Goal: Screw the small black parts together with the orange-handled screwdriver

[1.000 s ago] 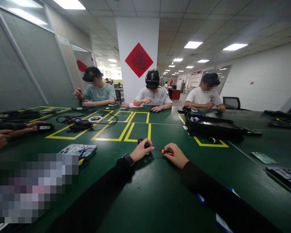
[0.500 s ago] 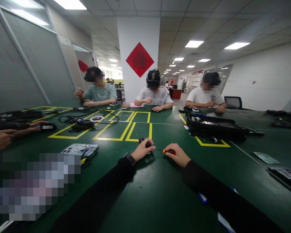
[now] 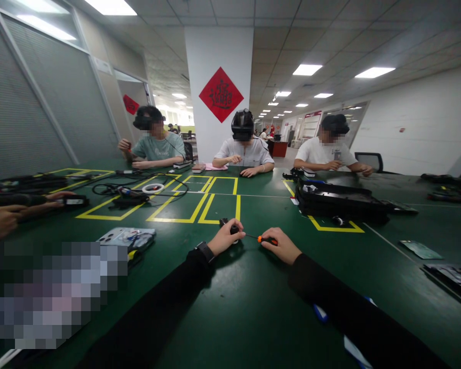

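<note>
1. The left hand (image 3: 226, 240), with a dark watch (image 3: 205, 251) at its wrist, pinched a small black part (image 3: 234, 229) between thumb and fingers, low over the green table (image 3: 230, 328).
2. The right hand (image 3: 284, 246) had its fingers closed round the orange-and-black handle of a screwdriver (image 3: 269, 240), whose thin shaft pointed at the left hand. Whether its tip touched the black part could not be told.
3. Just beyond both hands, yellow tape outlines (image 3: 238, 207) marked the tabletop.
4. Beyond and to the left of the left hand lay a white cable coil (image 3: 152, 188) and tangled black cables (image 3: 100, 190); nearer on that side was a pale, flat item (image 3: 119, 237), its make unclear.
5. Beyond and to the right of the right hand sat an open black case (image 3: 340, 197), with a flat packet (image 3: 420, 249) farther right.
6. Across the table from the hands, three people in headsets sat: one in a green shirt (image 3: 161, 147), two in white tops. Another person's hand (image 3: 0, 223) showed far left of the left hand.
</note>
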A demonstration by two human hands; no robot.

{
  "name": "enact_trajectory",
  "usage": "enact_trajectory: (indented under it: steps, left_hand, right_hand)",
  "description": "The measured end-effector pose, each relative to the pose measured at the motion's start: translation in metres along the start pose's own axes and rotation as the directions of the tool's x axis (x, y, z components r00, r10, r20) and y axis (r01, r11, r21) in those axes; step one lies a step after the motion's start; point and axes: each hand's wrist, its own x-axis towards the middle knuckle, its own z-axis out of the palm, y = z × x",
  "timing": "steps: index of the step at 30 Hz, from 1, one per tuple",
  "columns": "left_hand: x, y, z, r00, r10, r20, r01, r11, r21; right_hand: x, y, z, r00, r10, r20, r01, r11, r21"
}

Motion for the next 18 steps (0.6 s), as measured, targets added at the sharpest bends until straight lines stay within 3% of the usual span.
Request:
enact_trajectory:
  steps: [4, 10, 18]
  left_hand:
    - [0.0006, -0.0018, 0.0003, 1.0, 0.012, 0.009, -0.012, 1.0, 0.002]
    - [0.0006, -0.0017, 0.0009, 1.0, 0.008, -0.006, -0.007, 1.0, 0.019]
    - [0.0013, 0.0003, 0.0002, 1.0, -0.01, -0.003, 0.01, 1.0, -0.01]
  right_hand:
    - [-0.0017, 0.0013, 0.0016, 1.0, -0.01, -0.019, 0.01, 1.0, -0.014]
    - [-0.0027, -0.0011, 0.0045, 0.996, 0.085, -0.02, -0.085, 0.996, 0.005]
    - [0.0006, -0.0074, -0.0002, 0.999, 0.031, 0.022, -0.031, 0.999, 0.023]
